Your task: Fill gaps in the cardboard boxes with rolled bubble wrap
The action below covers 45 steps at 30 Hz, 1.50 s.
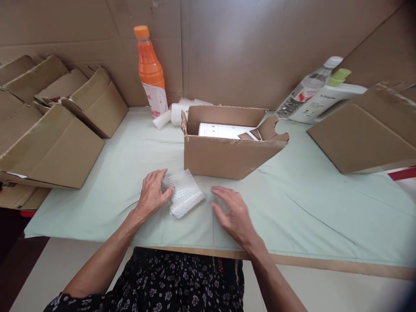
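A small bundle wrapped in bubble wrap (184, 193) lies on the pale green cloth (130, 164) that covers the table. My left hand (152, 193) rests on the bundle's left side, thumb and fingers touching the wrap. To the right of the bundle hovers my right hand (232, 213), fingers spread and holding nothing, a short gap away. Just behind both hands stands an open cardboard box (227, 154) with a white box (224, 131) inside it.
Stacked cardboard boxes (48, 125) fill the left side. Another cardboard box (364, 134) stands at the right. An orange drink bottle (151, 71) and white rolls (177, 112) stand at the back. Two bottles (320, 93) lean against the cardboard wall.
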Tool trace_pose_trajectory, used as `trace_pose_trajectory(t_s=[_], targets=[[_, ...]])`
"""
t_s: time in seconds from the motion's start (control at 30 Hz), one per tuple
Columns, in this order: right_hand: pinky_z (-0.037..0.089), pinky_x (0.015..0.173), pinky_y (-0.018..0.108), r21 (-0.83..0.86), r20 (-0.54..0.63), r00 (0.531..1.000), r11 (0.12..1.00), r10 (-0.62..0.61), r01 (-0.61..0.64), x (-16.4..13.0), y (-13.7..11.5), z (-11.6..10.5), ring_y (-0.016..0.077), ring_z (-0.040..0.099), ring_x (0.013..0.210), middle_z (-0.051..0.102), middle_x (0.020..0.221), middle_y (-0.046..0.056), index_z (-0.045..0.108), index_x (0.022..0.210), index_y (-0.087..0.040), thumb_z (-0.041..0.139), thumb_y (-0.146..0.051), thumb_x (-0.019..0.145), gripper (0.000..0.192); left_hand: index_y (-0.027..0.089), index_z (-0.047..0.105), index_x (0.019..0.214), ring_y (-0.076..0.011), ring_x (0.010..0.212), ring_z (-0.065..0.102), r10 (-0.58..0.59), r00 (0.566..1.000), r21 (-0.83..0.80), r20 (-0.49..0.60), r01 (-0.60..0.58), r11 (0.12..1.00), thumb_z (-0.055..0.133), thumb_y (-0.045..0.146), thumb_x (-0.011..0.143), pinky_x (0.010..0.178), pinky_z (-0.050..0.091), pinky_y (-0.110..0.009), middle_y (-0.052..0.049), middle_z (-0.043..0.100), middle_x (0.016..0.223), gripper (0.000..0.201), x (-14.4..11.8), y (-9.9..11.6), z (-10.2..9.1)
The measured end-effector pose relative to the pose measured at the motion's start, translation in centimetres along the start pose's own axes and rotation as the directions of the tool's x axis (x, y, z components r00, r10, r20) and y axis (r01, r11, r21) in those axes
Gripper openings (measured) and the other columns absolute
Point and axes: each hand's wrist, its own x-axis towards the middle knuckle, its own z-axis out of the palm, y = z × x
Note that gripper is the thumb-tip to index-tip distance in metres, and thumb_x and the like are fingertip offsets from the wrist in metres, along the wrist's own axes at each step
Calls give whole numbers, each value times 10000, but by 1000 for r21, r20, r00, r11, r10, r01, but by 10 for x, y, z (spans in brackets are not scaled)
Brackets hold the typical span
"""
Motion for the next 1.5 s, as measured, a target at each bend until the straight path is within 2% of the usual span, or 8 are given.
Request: trace_pose_trajectory(t_s=[0.13,0.27,0.37,0.57,0.7,0.87,1.2,1.5], targets=[[464,1013,487,-36,261,945,976,-196,213,20,-32,29,312,566,1261,653,1346,143,634,1290,-171,655,-404,924,435,151,633,1261,-288,1063,636,-20,999,-71,-24,19,997,572,302,849,985,476,-452,-123,728,1122,443,4,12,4],[426,1012,486,-65,379,896,960,-230,274,29,-41,35,298,583,1184,711,1164,111,700,1122,-178,632,-450,947,331,195,710,1028,-258,977,664,-18,1000,-67,-23,17,998,523,223,839,938,479,-415,-80,758,1024,267,-1,14,2],[415,1001,470,-56,364,904,964,-225,262,22,-29,21,273,592,1116,722,1012,78,726,928,-198,615,-428,962,257,207,714,926,-253,889,670,-31,999,-61,-14,30,998,527,207,813,872,485,-405,-64,755,909,219,-10,12,-2],[431,978,464,-34,260,951,983,-167,182,0,-8,-12,278,602,1151,731,1100,77,688,853,-205,590,-371,971,226,226,709,863,-252,823,658,-44,999,-84,22,46,995,537,208,768,828,482,-399,-49,743,831,198,-21,13,-4],[438,986,461,-66,260,953,982,-152,175,1,-20,2,278,610,1159,743,1034,68,692,982,-214,622,-299,942,117,228,706,863,-253,832,659,-54,998,-88,23,56,995,530,204,757,842,483,-401,-49,743,828,207,-20,15,-2],[457,987,480,-113,382,897,952,-221,283,1,-38,28,315,563,1243,660,1313,124,674,1176,-196,691,-296,895,300,218,701,871,-237,798,655,-57,998,-84,21,58,995,523,224,771,828,494,-386,-48,738,831,204,-22,14,-8],[478,955,504,-172,341,937,975,-74,140,-41,-17,-17,326,574,1234,612,1385,139,643,853,-201,651,-327,908,138,228,677,794,-228,762,632,-108,994,-125,22,110,986,523,239,739,829,467,-381,-29,706,765,164,-21,13,-10],[498,912,473,-156,242,967,981,-78,118,-49,-6,-15,316,593,1197,607,1371,148,634,986,-207,592,-196,869,125,219,667,793,-189,699,629,-158,984,-177,87,171,969,522,377,801,692,471,-309,-16,700,751,214,-27,9,-22]])
